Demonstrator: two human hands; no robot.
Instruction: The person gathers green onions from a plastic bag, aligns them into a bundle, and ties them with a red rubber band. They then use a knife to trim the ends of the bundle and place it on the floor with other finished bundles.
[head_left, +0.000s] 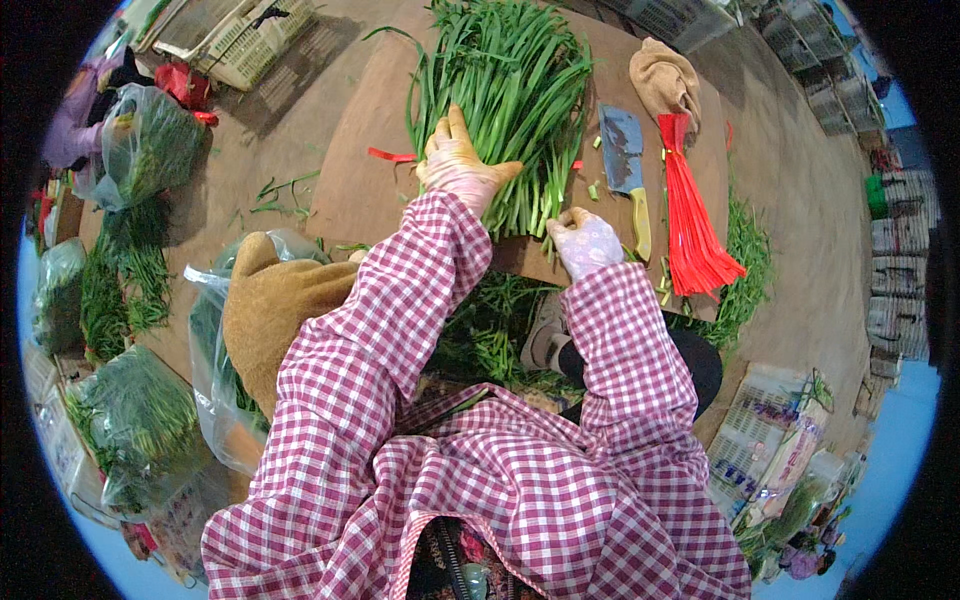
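A large bundle of green leafy stalks, likely garlic chives (510, 97), lies on a brown board (360, 165), its pale cut ends towards me. My left hand (459, 161), in a stained glove, rests on the bundle's left side with fingers spread. At the lower right stalk ends is my right hand (585, 238), gloved, its fingers curled; whether a stalk is pinched in them is hidden. A red tie strip (391, 155) shows at both sides of the bundle, its middle covered. Right of the bundle lies a cleaver (622, 150) with a yellow handle.
A bunch of red tie strips (690, 225) and a tan cloth (664, 79) lie on the board's right side. Trimmings (746, 270) are heaped beyond its right edge. Bagged greens (142, 420) and a person (75, 127) are at left. A plastic crate (255, 41) stands upper left.
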